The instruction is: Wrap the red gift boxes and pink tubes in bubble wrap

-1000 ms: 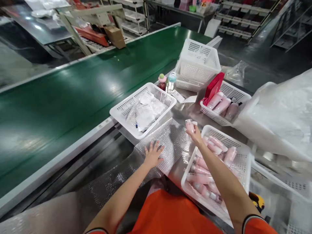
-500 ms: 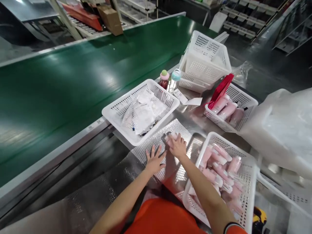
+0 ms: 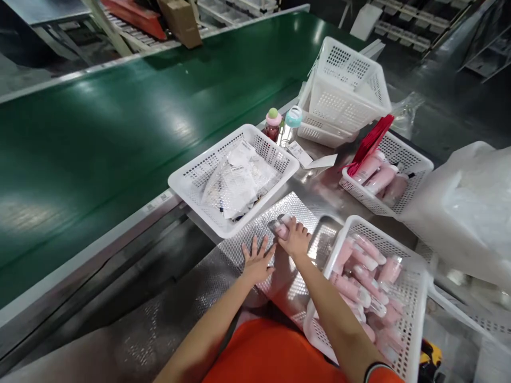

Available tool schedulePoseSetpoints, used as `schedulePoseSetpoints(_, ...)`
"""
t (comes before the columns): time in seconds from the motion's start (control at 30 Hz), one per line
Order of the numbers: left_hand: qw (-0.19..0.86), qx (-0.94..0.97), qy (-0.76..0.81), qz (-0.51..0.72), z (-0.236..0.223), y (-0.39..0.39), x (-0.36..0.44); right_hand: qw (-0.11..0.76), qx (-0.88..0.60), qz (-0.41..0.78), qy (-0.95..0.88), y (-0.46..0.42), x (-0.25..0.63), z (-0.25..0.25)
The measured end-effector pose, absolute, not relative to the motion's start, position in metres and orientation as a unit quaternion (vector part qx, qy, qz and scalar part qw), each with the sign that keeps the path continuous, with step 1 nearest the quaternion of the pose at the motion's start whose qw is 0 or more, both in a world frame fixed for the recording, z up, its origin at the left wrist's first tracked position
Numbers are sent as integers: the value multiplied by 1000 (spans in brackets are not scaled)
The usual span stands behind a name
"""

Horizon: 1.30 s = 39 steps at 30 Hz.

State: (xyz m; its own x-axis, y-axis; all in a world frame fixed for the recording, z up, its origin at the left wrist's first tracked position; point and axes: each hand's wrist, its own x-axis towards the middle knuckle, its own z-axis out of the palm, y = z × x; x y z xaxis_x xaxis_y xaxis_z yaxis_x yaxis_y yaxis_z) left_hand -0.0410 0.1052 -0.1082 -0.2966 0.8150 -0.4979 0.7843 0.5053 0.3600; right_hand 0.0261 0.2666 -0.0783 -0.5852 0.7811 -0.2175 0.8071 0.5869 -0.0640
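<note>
Spread flat, my left hand (image 3: 257, 261) rests on a sheet of clear bubble wrap (image 3: 235, 250) with its fingers apart. My right hand (image 3: 296, 238) curls over small pink tubes with white or clear ends (image 3: 281, 230), which lie on the wrap; the palm hides part of them, so their exact number is unclear. Close to my right forearm is a white perforated basket (image 3: 415, 298) filled with similar pink tubes (image 3: 369, 282). Beyond my hands, another white basket (image 3: 187, 183) holds clear bubble-wrap pouches with white labels (image 3: 239, 178).
A green conveyor belt (image 3: 131, 122) runs along the far left. Two bottles (image 3: 273, 125) and white paper slips (image 3: 315, 159) stand past the pouch basket. Stacked white baskets (image 3: 347, 85), a basket with red bags (image 3: 369, 146) and a large white plastic bundle (image 3: 463, 207) fill the right.
The view has shifted slightly. My right hand still covers the pink tubes, with a little more of them showing. My left hand stays spread on the bubble wrap.
</note>
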Motion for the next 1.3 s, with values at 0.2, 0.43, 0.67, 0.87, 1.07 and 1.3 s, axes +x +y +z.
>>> schedulePoseSetpoints(0.2,323,493,808,29,-105,104,-41,65,456,-78,884,263,26,-83)
schedulePoseSetpoints(0.43,192,429,855,219,-93,125,-31,114,457,-167,866,270,28,-69)
schedulePoseSetpoints(0.67,205,391,868,227,-77,166,-27,92,498,-192,840,336,42,-54)
schedulePoseSetpoints(0.87,157,581,797,48,-62,176,-38,140,544,-151,813,382,43,-60)
schedulePoseSetpoints(1.07,155,668,727,7,-69,197,-55,162,515,-143,830,397,44,-57)
schedulePoseSetpoints(1.3,164,685,710,-3,-63,208,-59,183,485,-175,837,404,49,-54)
